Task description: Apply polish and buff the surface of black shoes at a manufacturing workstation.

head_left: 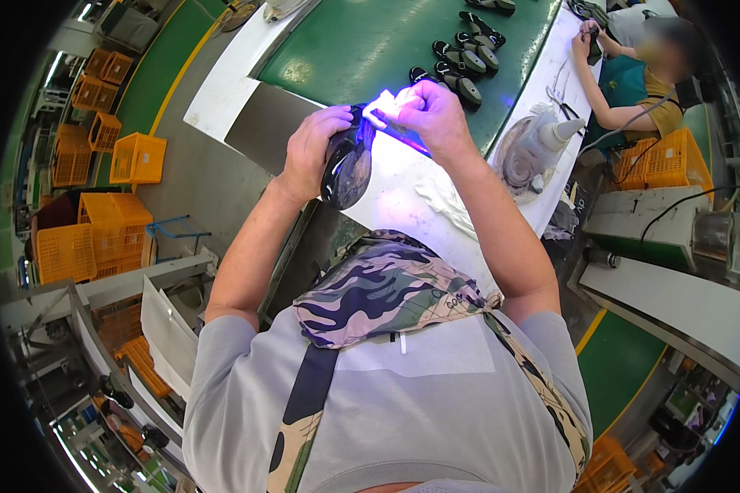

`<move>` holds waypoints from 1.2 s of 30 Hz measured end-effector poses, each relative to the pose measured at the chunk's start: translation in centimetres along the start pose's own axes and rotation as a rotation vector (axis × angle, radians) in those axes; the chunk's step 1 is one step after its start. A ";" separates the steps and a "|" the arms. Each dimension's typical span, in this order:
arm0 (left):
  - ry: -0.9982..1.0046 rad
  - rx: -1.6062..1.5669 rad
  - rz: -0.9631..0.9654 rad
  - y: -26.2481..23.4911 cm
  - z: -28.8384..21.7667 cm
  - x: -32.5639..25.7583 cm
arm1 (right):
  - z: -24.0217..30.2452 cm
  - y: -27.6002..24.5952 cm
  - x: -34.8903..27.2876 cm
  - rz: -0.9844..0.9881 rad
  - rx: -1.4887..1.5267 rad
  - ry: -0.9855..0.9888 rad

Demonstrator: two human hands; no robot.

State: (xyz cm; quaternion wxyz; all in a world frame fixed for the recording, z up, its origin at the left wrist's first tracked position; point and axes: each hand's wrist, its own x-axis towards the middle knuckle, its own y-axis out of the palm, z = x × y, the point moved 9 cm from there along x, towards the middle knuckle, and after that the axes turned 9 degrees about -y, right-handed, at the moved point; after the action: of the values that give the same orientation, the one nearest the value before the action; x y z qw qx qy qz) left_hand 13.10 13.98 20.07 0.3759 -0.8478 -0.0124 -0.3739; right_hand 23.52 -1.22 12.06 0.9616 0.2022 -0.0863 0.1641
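My left hand (311, 149) is closed around a glossy black sandal (343, 182), held up above the near edge of the white table. Its sole side catches the light. Close by on the right, my right hand (434, 117) pinches a white cloth (389, 108) against the sandal's upper end. Strong violet-white light washes out the cloth, so its edges and the exact contact are unclear. Several black and grey sandals (460, 57) lie on the green conveyor belt (353, 49) beyond my hands.
A squeeze bottle (557, 134) stands with a clear tub (521, 156) on the right of the white table (399, 193). A crumpled white cloth (446, 205) lies near my right forearm. A co-worker (633, 90) sits at the far right. Orange crates (138, 158) stand on the left.
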 end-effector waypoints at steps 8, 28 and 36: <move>-0.147 0.119 0.029 0.7 2.8 -1.0 | 1.4 2.9 -0.7 0.095 0.210 0.093; -0.920 -0.599 0.818 6.5 7.2 -5.3 | 2.8 1.7 2.2 0.183 -0.401 -0.230; -1.144 -1.022 0.719 7.1 7.5 -7.2 | 1.8 2.6 1.4 0.258 -0.304 -0.204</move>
State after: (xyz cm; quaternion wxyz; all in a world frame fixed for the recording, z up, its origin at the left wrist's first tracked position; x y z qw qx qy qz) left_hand 14.80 15.59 7.70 -0.0215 -0.9244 0.2403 0.2953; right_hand 23.75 0.70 14.98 0.9384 0.0577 -0.2320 0.2496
